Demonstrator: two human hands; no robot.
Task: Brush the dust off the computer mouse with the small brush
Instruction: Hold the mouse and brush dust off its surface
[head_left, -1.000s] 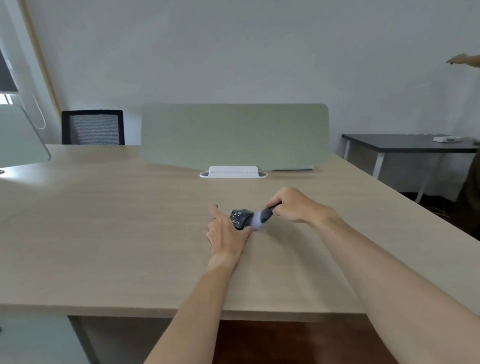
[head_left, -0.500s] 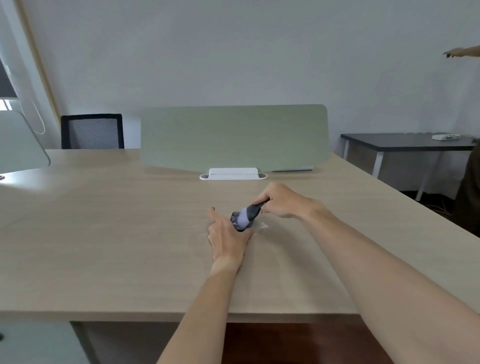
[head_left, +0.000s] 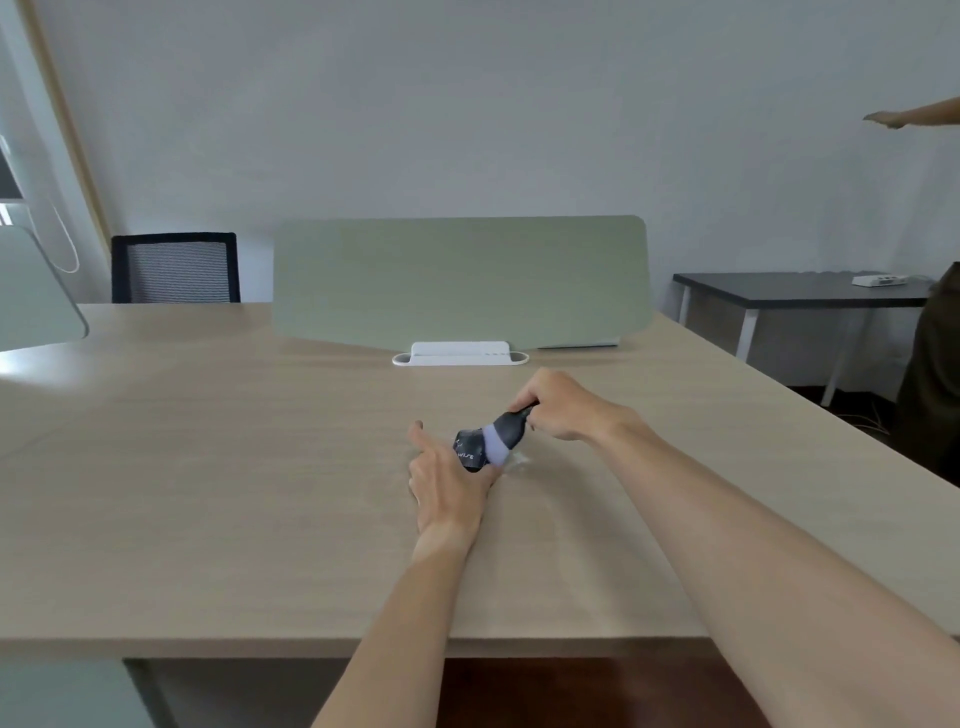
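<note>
A dark computer mouse (head_left: 468, 451) with white lettering lies on the light wooden desk (head_left: 260, 467), near its middle. My left hand (head_left: 447, 480) rests against the mouse's left and near side, forefinger stretched forward, holding it steady. My right hand (head_left: 558, 405) grips the dark handle of the small brush (head_left: 503, 435). The brush's pale lilac bristles lie across the right side of the mouse. A small whitish smear of dust (head_left: 519, 460) sits on the desk just right of the mouse.
A grey-green divider panel (head_left: 460, 280) stands across the desk behind a white clamp foot (head_left: 460, 354). A black mesh chair (head_left: 174, 267) is at the back left. A dark side table (head_left: 800, 291) and another person's arm (head_left: 914, 118) are at the right.
The brush swept from the mouse's right edge up over its top and now lies across its right side. My left hand has stayed on the mouse. The view shifted slightly.
</note>
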